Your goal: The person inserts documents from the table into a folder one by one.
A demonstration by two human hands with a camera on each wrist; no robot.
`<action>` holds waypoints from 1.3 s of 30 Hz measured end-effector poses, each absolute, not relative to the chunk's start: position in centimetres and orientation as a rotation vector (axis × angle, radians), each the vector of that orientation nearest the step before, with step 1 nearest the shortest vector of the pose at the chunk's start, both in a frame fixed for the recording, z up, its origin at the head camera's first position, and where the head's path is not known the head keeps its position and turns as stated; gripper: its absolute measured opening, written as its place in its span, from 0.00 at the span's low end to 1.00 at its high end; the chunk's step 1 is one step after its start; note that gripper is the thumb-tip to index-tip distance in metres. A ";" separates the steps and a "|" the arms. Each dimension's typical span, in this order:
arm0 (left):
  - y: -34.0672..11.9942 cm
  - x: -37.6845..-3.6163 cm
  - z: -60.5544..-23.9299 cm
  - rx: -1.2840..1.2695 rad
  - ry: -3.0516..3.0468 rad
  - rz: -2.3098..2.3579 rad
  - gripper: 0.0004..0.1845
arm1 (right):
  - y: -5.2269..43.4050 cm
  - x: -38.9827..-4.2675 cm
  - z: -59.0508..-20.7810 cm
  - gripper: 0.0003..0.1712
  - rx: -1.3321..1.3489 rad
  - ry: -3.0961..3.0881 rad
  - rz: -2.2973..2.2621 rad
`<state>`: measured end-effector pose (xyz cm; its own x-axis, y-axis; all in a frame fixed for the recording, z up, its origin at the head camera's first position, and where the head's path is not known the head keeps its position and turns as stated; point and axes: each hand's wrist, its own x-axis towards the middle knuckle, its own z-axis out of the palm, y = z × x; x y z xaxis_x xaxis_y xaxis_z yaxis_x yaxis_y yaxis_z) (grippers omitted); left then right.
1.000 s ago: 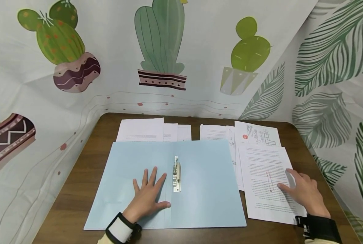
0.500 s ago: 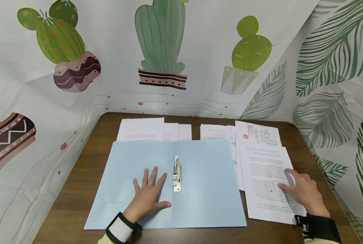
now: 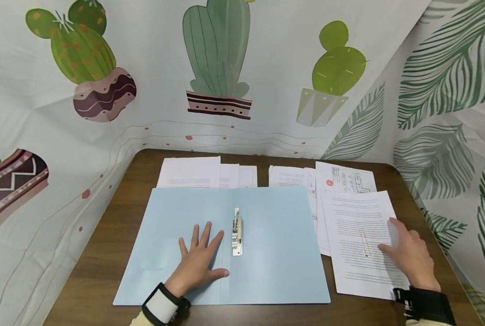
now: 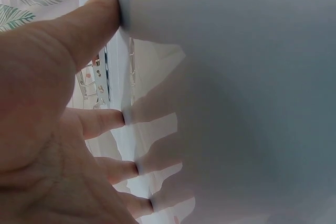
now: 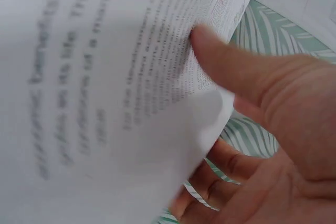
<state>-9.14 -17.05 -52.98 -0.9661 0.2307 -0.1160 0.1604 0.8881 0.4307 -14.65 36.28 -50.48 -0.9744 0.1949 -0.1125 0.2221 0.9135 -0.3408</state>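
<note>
A light-blue file folder [image 3: 280, 244] lies spread flat, its metal lever clip [image 3: 237, 233] near the spine. My left hand [image 3: 197, 265] rests on its left cover with fingers spread; in the left wrist view the thumb and fingertips touch the glossy surface. Over at the right, my right hand [image 3: 411, 256] pinches the right edge of a printed sheet of paper [image 3: 360, 267], which has red marks on it. The right wrist view shows the thumb on top of the sheet [image 5: 105, 171], with the other fingers partly hidden under it.
More printed sheets [image 3: 344, 176] lie under and behind the held one, one bearing a red stamp. Other papers [image 3: 189, 172] stick out behind the folder. The brown wooden table [image 3: 91, 267] ends at a patterned cloth backdrop [image 3: 156, 90].
The printed sheet's far end has shifted slightly right and away as my right hand grips its edge, and its edge has lifted. My left hand has stayed in place.
</note>
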 end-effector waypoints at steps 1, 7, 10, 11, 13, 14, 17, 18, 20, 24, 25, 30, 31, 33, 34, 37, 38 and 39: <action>-17.0 -9.2 -53.0 0.302 2.891 0.640 0.57 | 36.3 -14.6 -50.5 0.51 0.349 3.007 -0.560; -17.0 -9.2 -53.1 0.303 2.886 0.639 0.56 | 36.3 -14.6 -50.8 0.40 0.523 3.016 -0.641; -17.0 -9.1 -52.9 0.312 2.891 0.655 0.56 | 36.4 -14.6 -50.9 0.36 0.572 3.004 -0.656; -17.1 -9.1 -52.9 0.316 2.893 0.659 0.56 | 36.4 -14.6 -50.9 0.35 0.577 3.002 -0.658; -17.1 -9.0 -52.8 0.320 2.894 0.676 0.55 | 36.5 -14.5 -51.0 0.34 0.575 2.999 -0.657; -17.1 -9.0 -52.8 0.321 2.894 0.678 0.55 | 36.6 -14.5 -51.0 0.34 0.570 2.997 -0.657; -17.1 -8.9 -52.8 0.321 2.892 0.681 0.55 | 36.6 -14.5 -51.0 0.34 0.567 3.007 -0.660; -17.1 -8.9 -52.8 0.320 2.890 0.684 0.55 | 36.7 -14.5 -50.9 0.33 0.574 3.013 -0.663; -17.1 -8.9 -52.8 0.319 2.887 0.685 0.55 | 36.8 -14.6 -50.7 0.30 0.602 3.022 -0.669; -17.2 -9.0 -52.9 0.321 2.890 0.672 0.55 | 37.2 -14.8 -50.3 0.20 0.622 3.090 -0.694; -17.2 -9.0 -52.9 0.322 2.893 0.663 0.55 | 37.3 -14.8 -50.2 0.18 0.599 3.121 -0.704; -17.1 -9.0 -52.9 0.338 2.898 0.645 0.55 | 38.1 -14.4 -48.6 0.15 0.426 3.268 -0.738; -17.1 -9.0 -52.9 0.340 2.895 0.647 0.55 | 38.2 -14.3 -48.1 0.16 0.432 3.276 -0.746; -17.1 -9.0 -52.9 0.340 2.892 0.648 0.55 | 38.3 -14.3 -46.8 0.17 0.475 3.287 -0.752; -17.1 -9.0 -52.8 0.337 2.890 0.645 0.55 | 38.2 -14.3 -46.2 0.17 0.516 3.291 -0.752; -17.2 -8.9 -52.7 0.329 2.893 0.647 0.55 | 37.8 -14.4 -44.3 0.18 0.633 3.313 -0.744; -17.2 -8.9 -52.7 0.327 2.895 0.648 0.55 | 37.7 -14.4 -43.7 0.19 0.658 3.330 -0.745; -17.3 -8.9 -52.7 0.325 2.897 0.651 0.55 | 37.6 -14.5 -43.1 0.19 0.679 3.343 -0.756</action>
